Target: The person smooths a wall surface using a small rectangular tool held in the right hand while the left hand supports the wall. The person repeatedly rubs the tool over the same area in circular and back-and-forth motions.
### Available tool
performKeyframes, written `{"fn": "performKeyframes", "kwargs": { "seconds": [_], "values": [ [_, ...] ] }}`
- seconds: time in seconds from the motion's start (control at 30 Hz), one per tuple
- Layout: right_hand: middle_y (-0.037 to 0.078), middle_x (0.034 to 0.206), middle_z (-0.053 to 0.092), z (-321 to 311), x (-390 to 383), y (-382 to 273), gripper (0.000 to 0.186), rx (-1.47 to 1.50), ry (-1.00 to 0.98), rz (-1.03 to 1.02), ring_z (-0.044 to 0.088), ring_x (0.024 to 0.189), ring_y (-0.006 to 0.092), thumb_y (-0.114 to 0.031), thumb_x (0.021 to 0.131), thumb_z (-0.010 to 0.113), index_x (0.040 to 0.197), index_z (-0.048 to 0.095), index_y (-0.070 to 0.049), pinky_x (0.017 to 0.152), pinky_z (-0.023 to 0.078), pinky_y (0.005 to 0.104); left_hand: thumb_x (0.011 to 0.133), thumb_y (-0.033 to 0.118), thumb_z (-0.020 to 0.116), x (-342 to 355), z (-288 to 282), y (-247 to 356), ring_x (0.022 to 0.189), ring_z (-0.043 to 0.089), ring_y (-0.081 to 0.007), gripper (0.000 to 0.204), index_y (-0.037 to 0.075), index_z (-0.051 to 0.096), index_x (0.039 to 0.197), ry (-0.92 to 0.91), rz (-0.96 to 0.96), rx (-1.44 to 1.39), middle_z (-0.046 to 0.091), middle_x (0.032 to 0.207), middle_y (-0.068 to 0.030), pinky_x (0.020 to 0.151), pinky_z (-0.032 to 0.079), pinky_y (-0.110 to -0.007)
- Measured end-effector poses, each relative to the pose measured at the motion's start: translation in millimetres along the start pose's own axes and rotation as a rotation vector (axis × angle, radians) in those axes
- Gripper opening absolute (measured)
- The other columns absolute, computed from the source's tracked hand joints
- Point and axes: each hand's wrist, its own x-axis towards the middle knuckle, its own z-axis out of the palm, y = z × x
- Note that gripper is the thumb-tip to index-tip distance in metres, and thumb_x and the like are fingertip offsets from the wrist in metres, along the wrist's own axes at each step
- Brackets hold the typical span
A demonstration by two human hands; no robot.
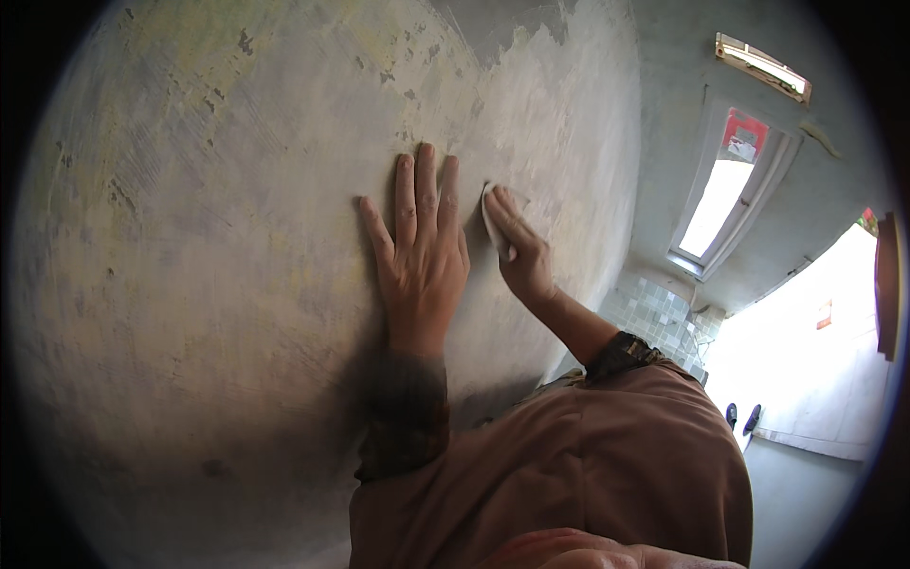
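Note:
A patchy, grey-beige plaster wall [237, 275] fills the left and middle of the head view, marked with scratches and flaked spots. Flat against it lies my left hand [424, 237], fingers stretched upward and spread, holding nothing. Just to its right, my right hand [526, 254] grips a pale folded sheet of sandpaper [497, 224] and presses it to the wall. Fingers and thumb cover part of the sheet, and its rubbing face is hidden.
At the right, a narrow bright window [718, 204] is set in a grey-green wall. Below it are light tiles [654, 318] and a wide, brightly lit opening [806, 322]. Dark shoes [752, 419] rest on the floor near the opening. A darker bare patch [502, 27] shows high on the plaster.

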Motion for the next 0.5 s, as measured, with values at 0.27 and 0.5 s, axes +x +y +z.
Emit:
{"fn": "performKeyframes", "kwargs": {
  "seconds": [0.27, 0.5],
  "values": [
    [0.025, 0.141, 0.053, -6.7, -17.4, -3.2, 0.061, -0.165, -0.360, -0.292, 0.047, 0.136, 0.0389, -0.043, 0.097, 0.047, 0.134, 0.056, 0.004, 0.115, 0.038, 0.0463, 0.098, 0.033, 0.053, -48.3, -0.1, -1.1, 0.149, 0.029, -0.0221, 0.058, 0.023, 0.039, 0.153, -0.054, 0.036, 0.039, 0.037, 0.159, -0.0020, 0.123, 0.004, -0.055],
    [0.025, 0.139, 0.055, 11.2, -34.2, 9.7, 0.075, 0.123, -0.058, -0.347, 0.048, 0.134, 0.0404, -0.058, 0.098, 0.038, 0.134, 0.057, 0.005, 0.115, 0.037, 0.0498, 0.097, 0.040, 0.055, -115.7, -12.2, -7.3, 0.147, 0.032, -0.0259, 0.062, 0.017, 0.041, 0.153, -0.129, -0.052, 0.066, 0.039, 0.157, -0.0074, 0.122, 0.002, -0.058]
  ]
}}
